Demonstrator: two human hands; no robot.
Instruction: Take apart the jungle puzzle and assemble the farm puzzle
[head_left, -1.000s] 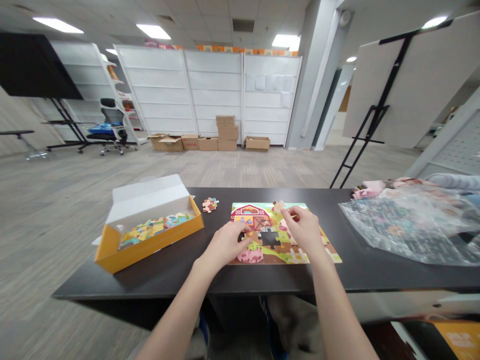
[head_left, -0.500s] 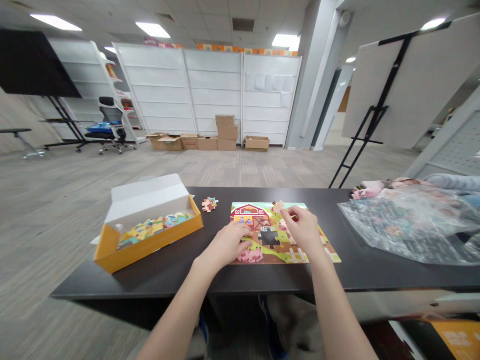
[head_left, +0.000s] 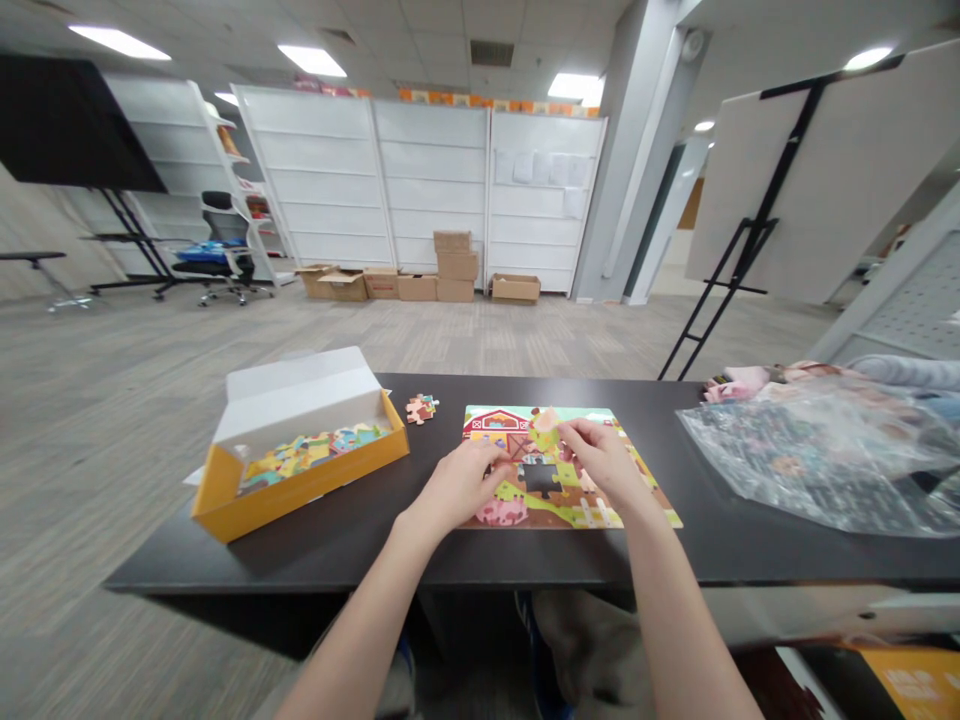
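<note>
A farm jigsaw puzzle (head_left: 600, 512) lies on the black table, with a red barn, a pink pig and a white fence on it. Near its middle a piece-shaped gap (head_left: 541, 479) shows the dark tabletop. My right hand (head_left: 604, 462) pinches a puzzle piece (head_left: 546, 428), tilted above the upper middle of the picture, just behind the gap. On the left part of the puzzle rests my left hand (head_left: 463, 482), its fingers apart and holding nothing, fingertips near the gap's left side.
A loose puzzle piece (head_left: 422, 408) lies beyond the puzzle to the left. An open yellow box (head_left: 315, 488) with several pieces inside stands at the table's left. Clear plastic packaging (head_left: 810, 465) covers the right side. A stand with a board (head_left: 750, 240) rises behind.
My right hand has moved slightly left and down with the puzzle piece, nearer the gap. The left hand has shifted slightly, its fingertips now closer to the gap.
</note>
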